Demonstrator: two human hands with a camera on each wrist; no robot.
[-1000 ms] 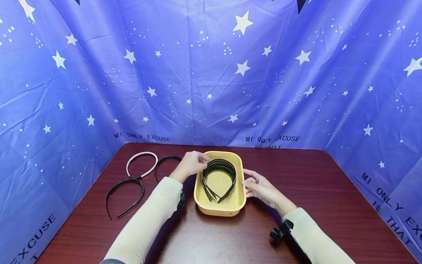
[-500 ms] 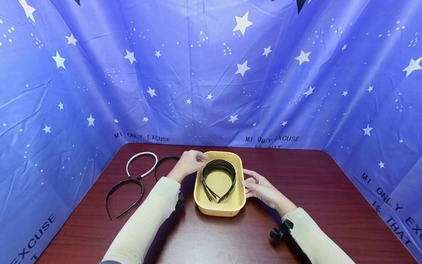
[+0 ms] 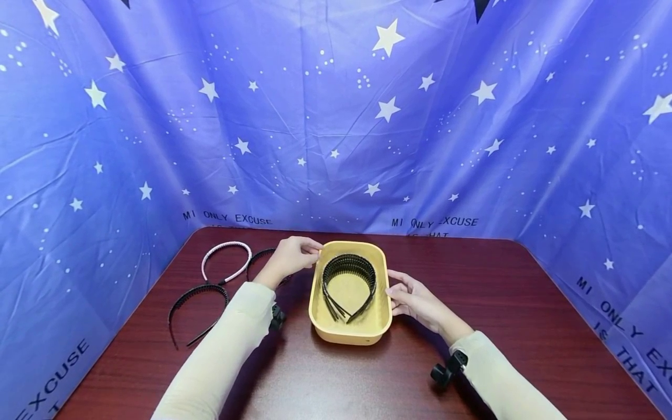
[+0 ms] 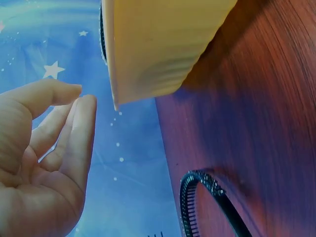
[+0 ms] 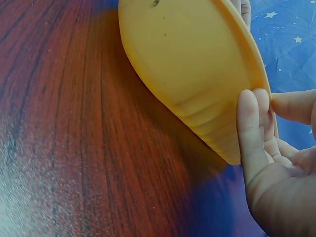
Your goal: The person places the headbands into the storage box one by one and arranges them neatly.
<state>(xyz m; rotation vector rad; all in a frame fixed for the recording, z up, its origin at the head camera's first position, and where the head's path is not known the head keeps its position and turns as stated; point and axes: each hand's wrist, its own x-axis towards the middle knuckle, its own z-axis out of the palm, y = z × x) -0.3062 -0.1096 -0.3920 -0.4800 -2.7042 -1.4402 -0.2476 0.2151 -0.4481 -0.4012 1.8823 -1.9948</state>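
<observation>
A yellow plastic tub [image 3: 350, 337] stands on the table with several black toothed headbands [image 3: 350, 261] stacked inside, their ends crossing towards the front. My right hand [image 3: 420, 302] holds the tub's right side; in the right wrist view the thumb [image 5: 296, 105] is at the rim and the fingers press the outer wall. My left hand [image 3: 290, 258] is at the tub's far left corner, holding nothing. In the left wrist view its thumb and fingertips come close together, apart from the tub wall [image 4: 158, 49]. A black headband [image 3: 255, 257] lies partly hidden behind that hand.
On the left of the dark red wood table [image 3: 472, 274] lie a pale pink headband [image 3: 203, 261] and a black headband [image 3: 182, 300], partly covered by the left sleeve. A blue star-printed cloth [image 3: 336, 116] surrounds the table's back and sides.
My left hand has let go of the stacked headbands and drawn back left, out of the tub. The right hand and the tub stay in place.
</observation>
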